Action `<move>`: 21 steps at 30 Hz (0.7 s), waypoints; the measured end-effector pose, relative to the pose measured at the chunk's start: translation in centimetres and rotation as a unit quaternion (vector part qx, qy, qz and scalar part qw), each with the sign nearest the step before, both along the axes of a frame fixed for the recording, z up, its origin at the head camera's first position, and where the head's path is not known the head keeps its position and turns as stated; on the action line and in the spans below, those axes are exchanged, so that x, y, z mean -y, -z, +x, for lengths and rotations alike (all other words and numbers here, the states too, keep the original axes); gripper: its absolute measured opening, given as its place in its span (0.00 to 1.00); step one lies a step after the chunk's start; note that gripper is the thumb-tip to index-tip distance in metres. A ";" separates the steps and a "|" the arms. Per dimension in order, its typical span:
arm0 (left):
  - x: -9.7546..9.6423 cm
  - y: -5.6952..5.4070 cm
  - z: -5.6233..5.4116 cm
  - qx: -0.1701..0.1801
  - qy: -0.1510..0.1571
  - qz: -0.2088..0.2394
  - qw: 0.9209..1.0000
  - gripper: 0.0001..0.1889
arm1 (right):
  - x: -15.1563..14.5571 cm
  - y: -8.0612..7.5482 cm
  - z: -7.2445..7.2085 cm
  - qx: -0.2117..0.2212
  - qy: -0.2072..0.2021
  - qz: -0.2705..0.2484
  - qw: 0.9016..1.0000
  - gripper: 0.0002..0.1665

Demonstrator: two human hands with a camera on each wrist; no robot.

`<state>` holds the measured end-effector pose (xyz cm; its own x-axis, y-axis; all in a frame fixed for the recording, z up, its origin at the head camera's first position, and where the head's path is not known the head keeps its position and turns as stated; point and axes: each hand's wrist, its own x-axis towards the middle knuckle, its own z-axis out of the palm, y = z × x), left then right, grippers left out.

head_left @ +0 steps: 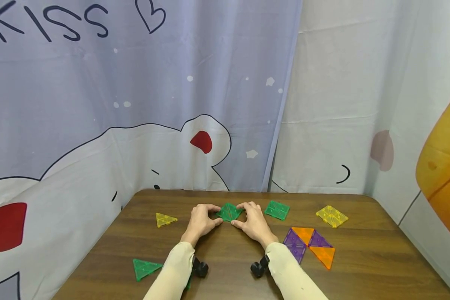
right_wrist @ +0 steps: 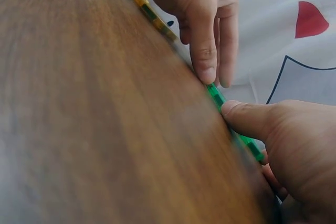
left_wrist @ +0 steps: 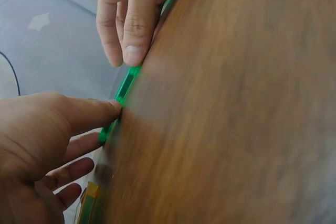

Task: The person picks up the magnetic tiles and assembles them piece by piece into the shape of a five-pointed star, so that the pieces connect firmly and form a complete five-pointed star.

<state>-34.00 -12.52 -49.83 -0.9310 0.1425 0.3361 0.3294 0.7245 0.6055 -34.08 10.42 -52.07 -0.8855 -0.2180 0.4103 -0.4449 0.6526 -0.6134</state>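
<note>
Green translucent tile piece (head_left: 229, 212), flat near far edge of worktop (head_left: 228, 258), pinched by its rims between thumbs and forefingers of loosely curled left hand (head_left: 201, 221) and right hand (head_left: 254, 221); likely light, stiff, slick-faced, best gripped edge-on.

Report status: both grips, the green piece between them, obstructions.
Left grip and right grip on opposite sides of green piece. Lying flat on table. Nothing visible in the way.

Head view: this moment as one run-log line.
Left hand: holds central green piece; right hand: holds same piece; yellow triangle: left of hands
</note>
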 end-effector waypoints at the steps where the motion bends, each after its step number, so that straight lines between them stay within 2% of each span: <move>1: -0.1 0.0 0.0 0.000 0.003 -0.002 1.000 0.19 | 0.0 0.0 0.0 -0.001 0.000 0.000 1.000 0.31; 5: -0.3 0.1 0.0 -0.002 0.006 -0.008 1.000 0.22 | 0.0 0.0 0.0 -0.004 0.002 0.003 1.000 0.31; 13: -0.5 0.2 0.1 -0.005 0.001 -0.006 1.000 0.21 | 0.0 -0.2 0.1 0.003 0.003 -0.012 1.000 0.32; 21: -0.4 0.1 0.0 -0.014 0.013 -0.007 1.000 0.20 | -0.1 0.0 0.2 0.005 0.008 -0.014 1.000 0.33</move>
